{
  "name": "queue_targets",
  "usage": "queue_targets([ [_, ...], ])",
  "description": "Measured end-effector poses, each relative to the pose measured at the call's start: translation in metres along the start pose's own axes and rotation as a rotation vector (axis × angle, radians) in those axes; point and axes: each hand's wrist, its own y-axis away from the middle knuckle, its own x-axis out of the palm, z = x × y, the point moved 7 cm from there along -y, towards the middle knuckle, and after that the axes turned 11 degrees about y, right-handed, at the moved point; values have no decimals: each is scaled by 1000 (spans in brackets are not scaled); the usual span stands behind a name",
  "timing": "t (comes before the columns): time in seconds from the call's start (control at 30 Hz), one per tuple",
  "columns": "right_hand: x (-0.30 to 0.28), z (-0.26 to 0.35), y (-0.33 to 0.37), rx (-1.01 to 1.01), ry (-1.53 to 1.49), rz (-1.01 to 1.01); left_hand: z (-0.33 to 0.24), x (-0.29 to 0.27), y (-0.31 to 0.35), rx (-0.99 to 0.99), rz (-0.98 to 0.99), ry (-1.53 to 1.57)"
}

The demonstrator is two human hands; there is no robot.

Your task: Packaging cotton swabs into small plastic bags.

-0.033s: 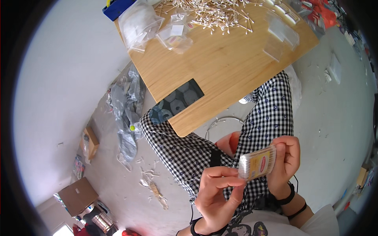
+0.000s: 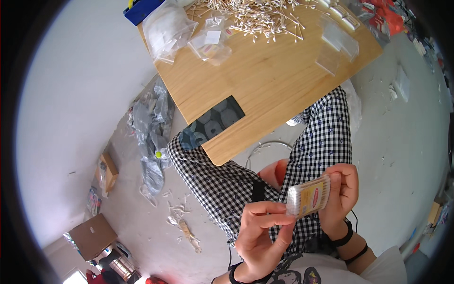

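Between my two hands, above my lap, is a small clear packet of cotton swabs (image 2: 308,196) with a yellow label and a red oval on it. The fingers of my left hand (image 2: 265,232) pinch its left end, where the white cotton tips sit close together. At the opposite end, my right hand (image 2: 341,194) grips it between thumb and curled fingers. The packet is held slightly tilted, label facing up. Farther off, a large loose heap of cotton swabs (image 2: 265,18) lies on the wooden table (image 2: 265,80).
Clear plastic bags (image 2: 210,45) and a bulkier bag (image 2: 168,28) lie at the table's far left, near a blue box (image 2: 142,10). Flat clear sleeves (image 2: 338,42) and filled packets (image 2: 350,21) are at the right. A dark phone-like slab (image 2: 215,122) overhangs the near left edge. Grey plastic (image 2: 149,123) litters the floor.
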Motion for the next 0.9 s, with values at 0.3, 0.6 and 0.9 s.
queue_targets([
  [0.3, 17, -22, 9, 100, -249, 66, 4, 8, 1, 40, -104, 221],
  [0.6, 37, -25, 10, 289, -416, 230, -24, 12, -8, 288, -10, -300],
  [0.9, 63, -30, 20, 550, -674, 575, -10, 8, -24, 143, 125, -255],
])
